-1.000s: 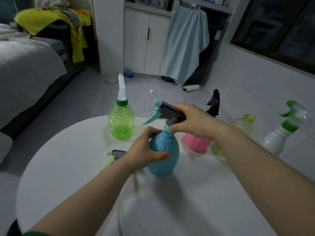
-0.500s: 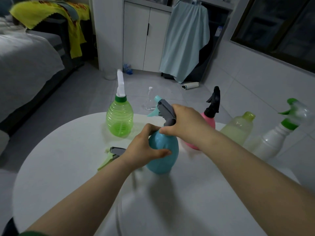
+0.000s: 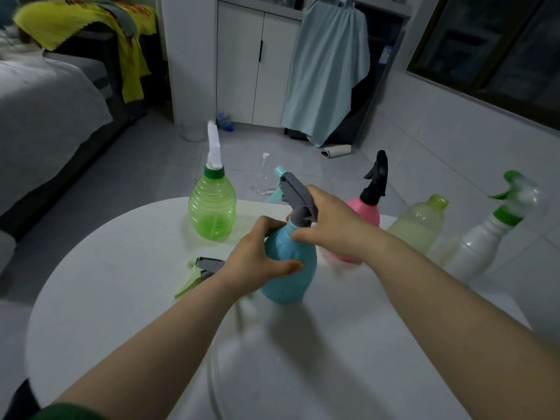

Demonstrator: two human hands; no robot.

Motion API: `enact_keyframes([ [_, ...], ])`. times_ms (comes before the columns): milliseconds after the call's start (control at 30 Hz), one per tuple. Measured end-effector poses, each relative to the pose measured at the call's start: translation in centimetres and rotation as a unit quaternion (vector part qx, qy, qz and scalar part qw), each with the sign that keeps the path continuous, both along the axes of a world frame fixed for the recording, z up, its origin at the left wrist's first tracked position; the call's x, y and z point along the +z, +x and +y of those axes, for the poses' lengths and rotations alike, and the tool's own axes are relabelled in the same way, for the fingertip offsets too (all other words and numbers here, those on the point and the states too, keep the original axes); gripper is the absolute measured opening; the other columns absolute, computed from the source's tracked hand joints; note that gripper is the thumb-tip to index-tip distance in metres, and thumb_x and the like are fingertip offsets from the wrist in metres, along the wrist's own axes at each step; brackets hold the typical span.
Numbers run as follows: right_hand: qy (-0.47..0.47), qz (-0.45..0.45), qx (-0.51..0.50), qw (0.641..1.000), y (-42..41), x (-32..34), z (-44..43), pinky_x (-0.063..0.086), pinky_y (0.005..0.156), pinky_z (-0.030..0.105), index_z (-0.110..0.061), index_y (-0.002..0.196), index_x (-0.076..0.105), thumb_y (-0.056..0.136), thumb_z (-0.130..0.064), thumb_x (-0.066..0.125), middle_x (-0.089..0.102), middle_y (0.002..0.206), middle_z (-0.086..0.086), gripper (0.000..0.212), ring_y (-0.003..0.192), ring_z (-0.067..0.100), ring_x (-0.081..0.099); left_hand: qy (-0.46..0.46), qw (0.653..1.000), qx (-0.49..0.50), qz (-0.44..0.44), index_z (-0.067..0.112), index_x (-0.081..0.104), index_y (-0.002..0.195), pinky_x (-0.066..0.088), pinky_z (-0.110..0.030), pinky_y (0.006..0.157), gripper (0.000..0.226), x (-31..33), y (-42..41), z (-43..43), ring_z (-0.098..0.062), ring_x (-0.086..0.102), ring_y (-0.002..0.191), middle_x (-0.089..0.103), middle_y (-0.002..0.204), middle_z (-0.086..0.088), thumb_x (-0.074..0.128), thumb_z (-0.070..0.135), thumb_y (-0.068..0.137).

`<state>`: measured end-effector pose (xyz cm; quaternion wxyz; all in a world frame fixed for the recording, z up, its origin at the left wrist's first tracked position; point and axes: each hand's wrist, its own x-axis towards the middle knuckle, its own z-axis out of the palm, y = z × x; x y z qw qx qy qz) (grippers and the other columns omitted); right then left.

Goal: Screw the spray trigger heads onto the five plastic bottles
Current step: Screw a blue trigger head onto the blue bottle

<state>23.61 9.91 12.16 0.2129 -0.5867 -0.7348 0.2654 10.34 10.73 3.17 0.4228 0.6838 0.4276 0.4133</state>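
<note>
Screwing the grey-and-teal trigger head (image 3: 295,189) onto the blue bottle (image 3: 291,268) — is that the step in hand?

I'd judge so. The bottle stands upright near the middle of the white table (image 3: 121,283), and the head sits on its neck with the nozzle pointing away and to the left.

Who holds what?

The left hand (image 3: 257,259) wraps the bottle's shoulder, thumb across the front and fingers curled behind. The right hand (image 3: 330,225) is closed over the base of the head from the right. The collar is hidden under its fingers.

So the bottle sits below and between the two grips?

Yes, with the body against the left palm and the neck under the right. To do it well, pin the bottle steady on the table and hold the head square to the neck so the thread doesn't cross. Stop once it's snug — thin plastic probably strips easily.

And around it?

A loose trigger head (image 3: 200,268) lies just left of the left wrist. The green bottle (image 3: 212,210) behind and to the left, the pink bottle (image 3: 368,213) just behind the right hand, and the white bottle (image 3: 481,247) far right each carry a head. Between pink and white, the pale yellow bottle (image 3: 418,225) has a bare neck and likely comes next.
</note>
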Motion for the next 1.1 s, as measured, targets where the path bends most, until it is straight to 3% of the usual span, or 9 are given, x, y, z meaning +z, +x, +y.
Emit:
enact_keyframes([
  [100,0.069,0.028,-0.049,0.996,-0.6,-1.2,-0.2,0.043,0.064,0.022,-0.021,0.089,0.044,0.069,-0.016,0.068,0.056,0.083,-0.004,0.032,0.08,0.016,0.054,0.003,1.0,0.002,-0.007,0.026,0.042,0.095,0.036,-0.016,0.069,0.053,-0.1,-0.1,0.1,-0.012,0.049,0.092,0.05,0.089,0.016,0.079,0.017,0.058],
  [167,0.073,0.097,-0.071,0.99,-0.7,-2.1,-0.6,0.045,0.073,0.024,-0.021,0.09,0.048,0.071,-0.015,0.066,0.059,0.089,-0.002,0.027,0.086,0.015,0.057,0.004,1.0,0.002,-0.012,0.025,0.043,0.095,0.037,-0.015,0.07,0.053,-0.1,-0.1,0.1,-0.012,0.05,0.092,0.05,0.09,0.014,0.079,0.015,0.058],
  [267,-0.006,0.179,-0.026,0.983,0.2,-3.0,-1.1,0.044,0.091,0.023,-0.026,0.101,0.05,0.077,-0.008,0.058,0.059,0.104,-0.005,0.031,0.103,0.011,0.055,0.005,1.0,-0.001,-0.02,0.026,0.043,0.093,0.039,-0.009,0.067,0.052,-0.1,-0.1,0.1,-0.006,0.05,0.087,0.05,0.088,0.02,0.079,0.014,0.058],
  [367,-0.028,0.24,0.01,0.97,1.3,-3.5,-1.2,0.046,0.083,0.009,-0.024,0.102,0.051,0.08,-0.001,0.055,0.058,0.102,-0.01,0.032,0.096,0.003,0.055,0.003,1.0,-0.004,-0.021,0.028,0.043,0.092,0.041,-0.011,0.068,0.052,-0.3,0.0,0.2,-0.005,0.051,0.086,0.051,0.088,0.019,0.08,0.015,0.057],
  [433,0.007,0.283,-0.025,0.959,1.2,-3.8,-0.9,0.049,0.077,0.009,-0.022,0.088,0.055,0.075,-0.001,0.062,0.061,0.093,-0.006,0.026,0.088,0.006,0.058,0.001,1.0,-0.004,-0.023,0.031,0.043,0.09,0.042,-0.015,0.07,0.052,-0.4,0.0,0.3,-0.007,0.051,0.088,0.052,0.089,0.017,0.08,0.016,0.057],
  [600,0.095,0.265,-0.085,0.956,-0.4,-5.1,-0.7,0.042,0.069,0.002,-0.036,0.083,0.043,0.068,-0.014,0.072,0.053,0.085,-0.02,0.039,0.076,-0.016,0.054,0.017,1.0,-0.008,-0.022,0.037,0.042,0.083,0.04,-0.003,0.072,0.051,-0.6,-0.1,0.5,0.002,0.051,0.09,0.053,0.09,0.017,0.08,0.013,0.058],
  [733,0.006,0.327,-0.042,0.944,0.3,-6.1,-1.0,0.045,0.093,0.027,-0.027,0.11,0.048,0.079,-0.015,0.061,0.057,0.114,-0.005,0.036,0.109,0.011,0.054,0.017,0.999,-0.009,-0.029,0.038,0.042,0.081,0.038,0.003,0.068,0.051,-0.8,0.0,0.6,0.005,0.051,0.088,0.052,0.089,0.018,0.08,0.012,0.057],
  [867,-0.003,0.381,-0.019,0.924,0.7,-6.1,-1.2,0.048,0.078,0.012,-0.033,0.091,0.059,0.084,-0.012,0.053,0.063,0.097,-0.013,0.023,0.089,-0.004,0.06,0.011,0.999,-0.012,-0.035,0.038,0.043,0.081,0.041,0.0,0.07,0.051,-0.8,-0.2,0.7,0.003,0.051,0.09,0.053,0.091,0.016,0.081,0.015,0.057],
  [1100,0.002,0.438,-0.109,0.892,-0.9,-7.4,-0.7,0.047,0.086,0.029,-0.028,0.079,0.058,0.075,-0.013,0.066,0.062,0.087,-0.01,0.018,0.091,0.013,0.059,-0.006,0.998,-0.056,-0.027,0.023,0.045,0.094,0.044,-0.015,0.081,0.052,-0.1,-0.7,0.9,-0.015,0.054,0.098,0.057,0.102,-0.004,0.078,0.004,0.059],
])
